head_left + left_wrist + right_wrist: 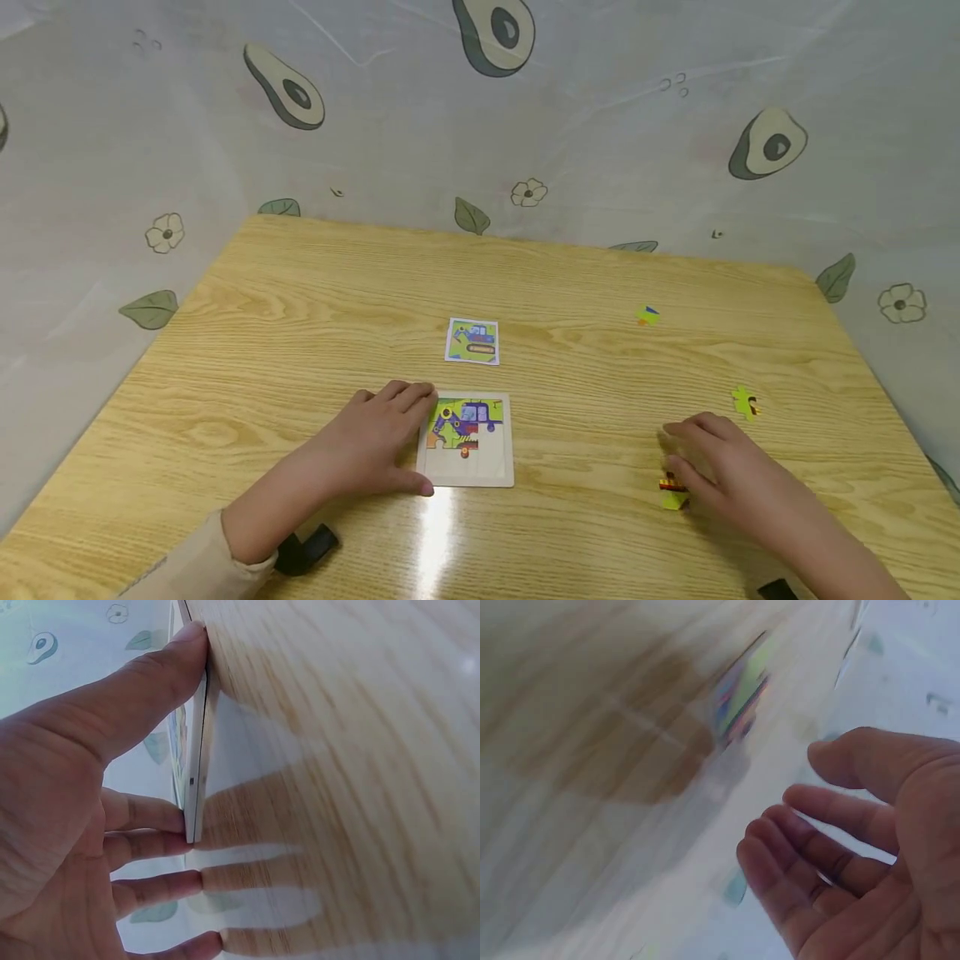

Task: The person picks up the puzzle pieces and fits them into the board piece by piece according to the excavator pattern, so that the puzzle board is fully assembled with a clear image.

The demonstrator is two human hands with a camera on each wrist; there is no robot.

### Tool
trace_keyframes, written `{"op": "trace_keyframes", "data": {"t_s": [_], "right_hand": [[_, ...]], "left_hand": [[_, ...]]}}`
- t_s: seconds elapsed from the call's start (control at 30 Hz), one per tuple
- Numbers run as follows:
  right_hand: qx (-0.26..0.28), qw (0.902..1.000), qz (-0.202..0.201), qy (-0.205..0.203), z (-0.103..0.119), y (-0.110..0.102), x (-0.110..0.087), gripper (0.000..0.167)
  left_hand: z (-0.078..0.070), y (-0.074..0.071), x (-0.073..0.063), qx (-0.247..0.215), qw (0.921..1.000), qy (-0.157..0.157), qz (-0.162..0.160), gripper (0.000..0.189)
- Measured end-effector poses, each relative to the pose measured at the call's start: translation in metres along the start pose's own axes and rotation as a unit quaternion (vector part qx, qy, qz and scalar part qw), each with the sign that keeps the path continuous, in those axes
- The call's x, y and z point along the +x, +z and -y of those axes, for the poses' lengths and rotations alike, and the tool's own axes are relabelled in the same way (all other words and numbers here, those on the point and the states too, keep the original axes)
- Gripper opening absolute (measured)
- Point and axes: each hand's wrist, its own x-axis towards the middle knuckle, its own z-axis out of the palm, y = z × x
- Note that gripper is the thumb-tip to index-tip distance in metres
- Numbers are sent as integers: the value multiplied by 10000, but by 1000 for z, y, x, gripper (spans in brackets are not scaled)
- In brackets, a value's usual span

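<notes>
A square puzzle tray lies in front of me, partly filled with pieces of a purple digger. My left hand rests along its left side in the head view. In the left wrist view, the thumb touches the tray's edge and the straight fingers reach around a corner to the tabletop. Loosely bent and holding nothing, my right hand hovers beside a yellow-green and red puzzle piece, which it partly hides. Colourful piece surfaces show beyond its fingertips in the right wrist view.
Beyond the tray lies a small picture card of a digger. One loose puzzle piece lies to the right, and another farther back. The wooden table ends at a cloth backdrop with avocado prints.
</notes>
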Motion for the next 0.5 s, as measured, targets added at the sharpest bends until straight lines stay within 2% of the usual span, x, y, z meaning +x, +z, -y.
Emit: {"op": "trace_keyframes", "data": {"t_s": [0.1,0.17,0.2,0.27,0.33,0.4,0.5], "right_hand": [[-121,9988,-277,393,-15,-1,-17,38],[-182,9967,-333,714,-25,-3,-27,38],[-172,9951,-233,944,-30,-5,-31,38],[-217,9892,112,1448,-39,-9,-39,37],[-246,9792,506,1947,-48,-12,-47,39],[-344,9645,953,2439,-55,-14,-55,47],[-453,9420,1525,2955,-64,-13,-67,59]], "left_hand": [[0,-1,0,2,10000,-23,23,108],[0,0,0,4,10000,-9,21,108],[0,0,0,12,10000,6,14,108],[0,1,0,12,10000,37,7,108],[0,1,1,17,10000,60,12,108],[0,1,1,21,10000,97,6,107],[0,0,2,41,9999,146,1,107]]}}
